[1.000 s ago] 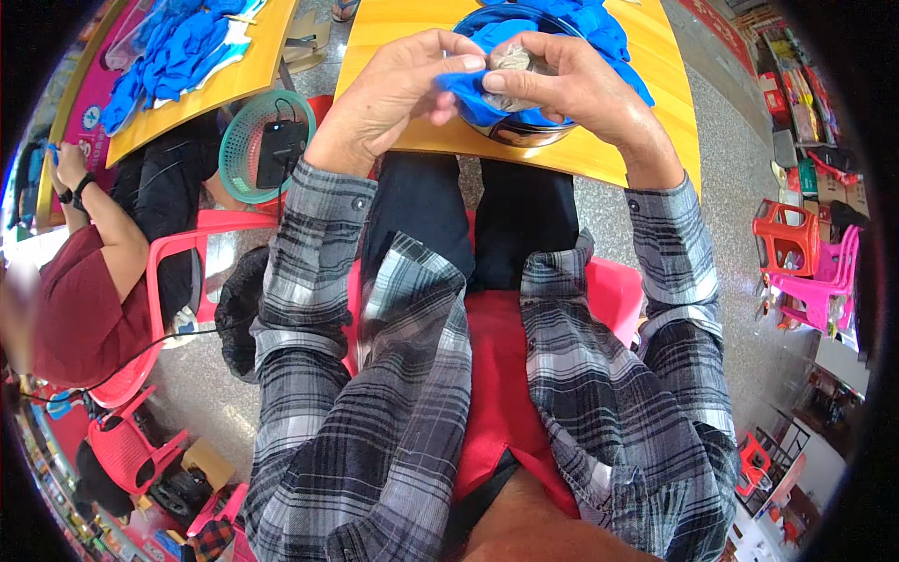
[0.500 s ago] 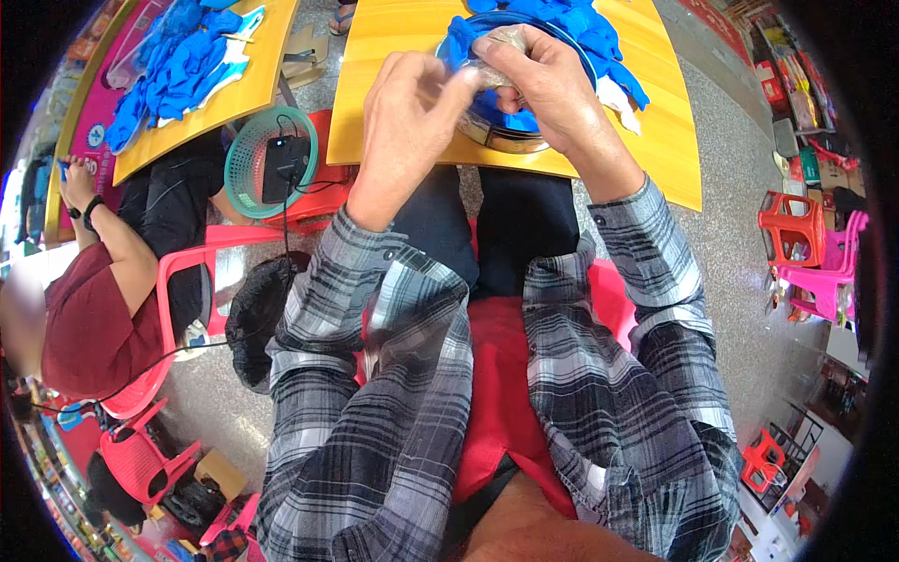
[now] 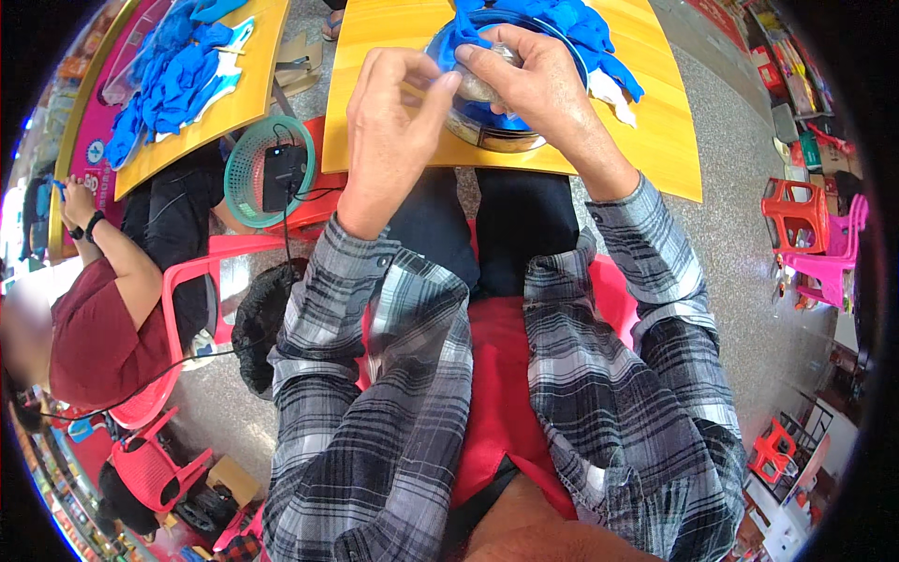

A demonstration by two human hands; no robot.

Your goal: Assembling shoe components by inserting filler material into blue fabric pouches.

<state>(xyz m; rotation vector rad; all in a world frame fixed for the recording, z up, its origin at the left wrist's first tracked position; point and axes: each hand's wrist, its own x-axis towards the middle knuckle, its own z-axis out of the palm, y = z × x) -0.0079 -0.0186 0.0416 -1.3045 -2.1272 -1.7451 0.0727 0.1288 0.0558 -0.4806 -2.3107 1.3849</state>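
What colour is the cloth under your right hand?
Bright blue: the cloth lies in a round bowl under the right hand, seen in the head view.

Speckled grey floor (image 3: 749, 309), daylight. Yellow tabletop (image 3: 393, 56) ahead, second yellow tabletop (image 3: 253, 84) at left. Pink chair (image 3: 187, 281) at left, holding seated person (image 3: 103, 318). Green basket (image 3: 257, 173) between tabletops. Red stool (image 3: 796, 211) and pink stools (image 3: 833, 262) at right.

A green plastic basket (image 3: 251, 169) holds a black box (image 3: 283, 176) — a second yellow tabletop (image 3: 245, 89) carries blue cloths (image 3: 173, 70). Red stool (image 3: 796, 214) and pink chair (image 3: 832, 267) stand right.
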